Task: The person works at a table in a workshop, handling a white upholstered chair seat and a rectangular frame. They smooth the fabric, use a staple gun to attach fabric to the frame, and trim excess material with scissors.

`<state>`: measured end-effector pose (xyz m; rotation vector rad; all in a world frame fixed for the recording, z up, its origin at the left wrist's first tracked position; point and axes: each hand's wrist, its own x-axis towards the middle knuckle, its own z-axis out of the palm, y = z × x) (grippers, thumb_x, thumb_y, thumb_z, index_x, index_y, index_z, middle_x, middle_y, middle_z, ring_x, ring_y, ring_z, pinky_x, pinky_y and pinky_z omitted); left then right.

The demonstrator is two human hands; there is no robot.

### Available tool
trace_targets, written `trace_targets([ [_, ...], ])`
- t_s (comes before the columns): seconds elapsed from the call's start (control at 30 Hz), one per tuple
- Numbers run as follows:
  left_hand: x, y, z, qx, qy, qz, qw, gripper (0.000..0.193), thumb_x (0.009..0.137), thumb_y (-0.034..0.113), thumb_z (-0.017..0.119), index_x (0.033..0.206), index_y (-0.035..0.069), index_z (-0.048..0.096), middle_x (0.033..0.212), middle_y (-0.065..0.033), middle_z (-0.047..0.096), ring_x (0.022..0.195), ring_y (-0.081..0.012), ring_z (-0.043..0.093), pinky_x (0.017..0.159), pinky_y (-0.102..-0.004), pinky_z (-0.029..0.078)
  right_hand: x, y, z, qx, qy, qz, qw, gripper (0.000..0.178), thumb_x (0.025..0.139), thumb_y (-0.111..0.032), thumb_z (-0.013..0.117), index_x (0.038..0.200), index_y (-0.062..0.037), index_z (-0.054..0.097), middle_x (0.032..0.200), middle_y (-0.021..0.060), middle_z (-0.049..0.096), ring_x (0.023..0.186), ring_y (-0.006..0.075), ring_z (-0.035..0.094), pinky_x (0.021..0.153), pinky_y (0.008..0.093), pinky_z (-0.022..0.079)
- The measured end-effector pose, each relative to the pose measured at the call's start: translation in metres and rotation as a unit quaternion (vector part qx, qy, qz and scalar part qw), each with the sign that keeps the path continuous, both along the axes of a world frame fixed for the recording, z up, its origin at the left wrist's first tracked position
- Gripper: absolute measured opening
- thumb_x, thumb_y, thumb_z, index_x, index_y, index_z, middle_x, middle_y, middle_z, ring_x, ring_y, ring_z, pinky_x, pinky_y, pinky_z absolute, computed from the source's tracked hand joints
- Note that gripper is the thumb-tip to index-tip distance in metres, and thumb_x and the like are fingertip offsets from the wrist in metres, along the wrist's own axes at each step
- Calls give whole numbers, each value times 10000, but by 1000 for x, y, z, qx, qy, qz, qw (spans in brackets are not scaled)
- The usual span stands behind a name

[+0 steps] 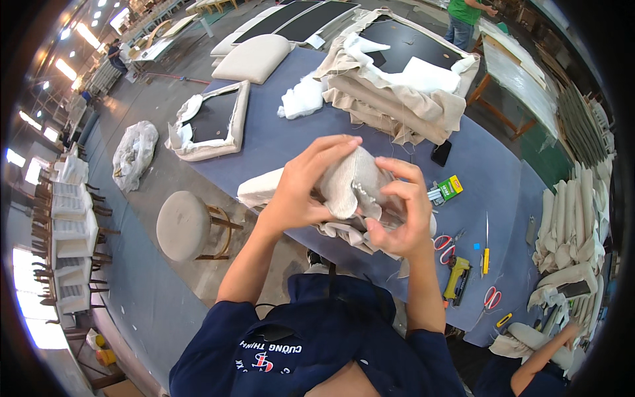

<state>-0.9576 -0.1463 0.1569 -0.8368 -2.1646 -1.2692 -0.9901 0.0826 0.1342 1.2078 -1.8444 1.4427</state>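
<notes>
A beige upholstered cushion is raised above the blue-grey work table, one corner toward me. My left hand wraps round its left side, thumb below and fingers over the top. On the other side, my right hand pinches the loose fabric edge with curved fingers. A fold gapes open between the two hands, and its inside is partly hidden. Right of my hands lie a green and yellow box of staples, red-handled scissors, a green staple gun and a yellow-handled awl.
Beige covers and padded panels are piled at the far side, near white wadding and a black phone. A padded frame lies far left. Beside the table stands a round stool. A co-worker's arm shows lower right.
</notes>
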Motion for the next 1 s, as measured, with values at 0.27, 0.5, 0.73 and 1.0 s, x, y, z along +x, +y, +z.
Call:
trace_targets([
  [0.27,-47,8,0,121,-93,27,988,444,1155,246,396,1413,-8,652,1198,-109,713,1021,-157,634,899,-306,501,-33,-27,7,-98,-67,-74,990,228,876,-119,833,1005,-42,660,1219,127,677,967,239,652,732,333,541],
  [0.5,-71,26,14,204,-274,-9,940,480,1138,362,474,1453,34,629,759,61,556,650,-56,502,622,-236,438,-48,-37,-9,-99,2,-212,972,171,837,-42,791,957,-57,670,1143,111,652,1075,315,617,933,441,464],
  [0.73,-45,10,15,-6,-198,100,975,526,969,248,702,1394,-41,592,1282,-158,663,1165,-224,617,1035,-370,482,9,-26,0,-48,57,-113,991,227,805,-97,787,1008,-63,690,1243,162,630,1137,360,634,972,555,460],
  [1.0,-46,-12,-6,11,-170,139,976,583,1073,394,572,1445,-54,546,1364,-173,633,1243,-265,595,1113,-394,423,92,116,77,-483,-7,180,857,368,1028,-234,596,688,-110,532,617,5,577,553,181,505,858,507,479],
])
